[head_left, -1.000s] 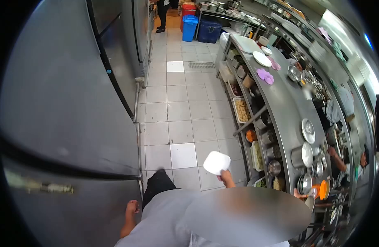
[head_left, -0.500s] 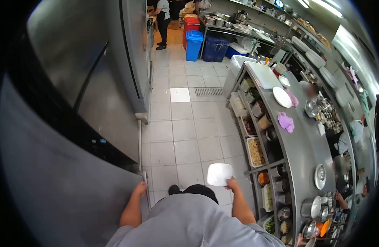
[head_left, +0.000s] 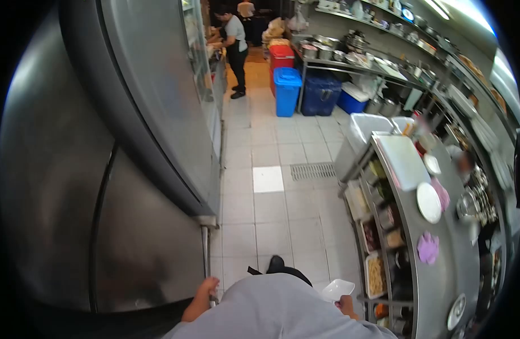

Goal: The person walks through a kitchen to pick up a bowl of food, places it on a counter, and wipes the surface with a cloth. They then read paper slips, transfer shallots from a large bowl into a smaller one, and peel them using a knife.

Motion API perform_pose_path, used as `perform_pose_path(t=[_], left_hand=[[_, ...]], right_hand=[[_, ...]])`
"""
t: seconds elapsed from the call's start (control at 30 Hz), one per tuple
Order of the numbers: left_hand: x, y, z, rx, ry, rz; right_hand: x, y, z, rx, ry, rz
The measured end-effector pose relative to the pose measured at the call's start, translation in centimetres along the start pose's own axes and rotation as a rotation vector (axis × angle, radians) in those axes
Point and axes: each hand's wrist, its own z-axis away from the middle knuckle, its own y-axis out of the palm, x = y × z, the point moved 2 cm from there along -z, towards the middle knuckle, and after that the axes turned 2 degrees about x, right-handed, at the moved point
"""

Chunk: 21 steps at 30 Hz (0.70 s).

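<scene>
My right hand (head_left: 346, 305), low in the picture beside my body, grips the near edge of a white square dish (head_left: 339, 289). The dish is held over the floor tiles, tilted a little, and nothing shows in it. On the other side, my left hand (head_left: 208, 286) is open with its fingers loosely bent, holding nothing visible. It is close to a thin metal rail (head_left: 206, 248) at the foot of a steel refrigerator (head_left: 152, 243), whose panels fill the left side.
On my right runs a steel counter (head_left: 441, 277) with a white plate (head_left: 428, 202), a purple cloth (head_left: 428, 247) and a cutting board (head_left: 400, 161). Food trays (head_left: 376, 275) sit on its shelves. Ahead stand a blue bin (head_left: 287, 90) and a person (head_left: 236, 51). Another person (head_left: 463, 161) is behind the counter.
My view has moved forward and tilted up. The grey panel beside my left hand has dropped out of the foreground. The dish has gone lower and tipped, still in my right hand.
</scene>
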Motion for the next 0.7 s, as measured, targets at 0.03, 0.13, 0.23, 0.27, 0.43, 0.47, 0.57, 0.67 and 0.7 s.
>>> perform_pose_path(t=[0.03,0.13,0.23,0.27,0.43,0.47,0.57,0.67,0.7], left_hand=[[-0.8,-0.2,0.1,0.029,-0.095,0.069],[-3.0,-1.7,-0.7,-0.057,-0.027,0.225],[-7.5,-1.9,-2.9,-0.112,-0.118,0.322],[-9.7,-1.8,-3.6,-0.122,-0.148,0.316],[-18.7,-3.4,-13.9,-0.015,-0.159,0.178],[-20.9,-4.6,-15.9,-0.004,-0.07,0.073],[-29.7,-8.2,-22.1,0.018,0.022,-0.04],[-40.3,-13.2,-32.2,0.007,0.179,-0.291],[-44.6,-14.8,-35.4,-0.017,0.303,-0.494]], right_hand=[[2.6,0.0,-4.3,0.047,-0.01,0.039],[18.2,1.6,-16.2,-0.034,-0.069,0.151],[36.9,5.5,-24.7,0.088,-0.244,0.113],[42.6,6.8,-26.2,0.112,-0.296,0.06],[64.4,16.0,-31.2,0.272,-0.346,-0.055],[66.7,17.6,-32.5,0.312,-0.339,-0.073],[69.3,20.9,-38.0,0.284,-0.345,0.089],[71.3,20.6,-42.6,0.264,-0.228,0.282],[71.5,19.7,-43.9,0.163,-0.185,0.254]])
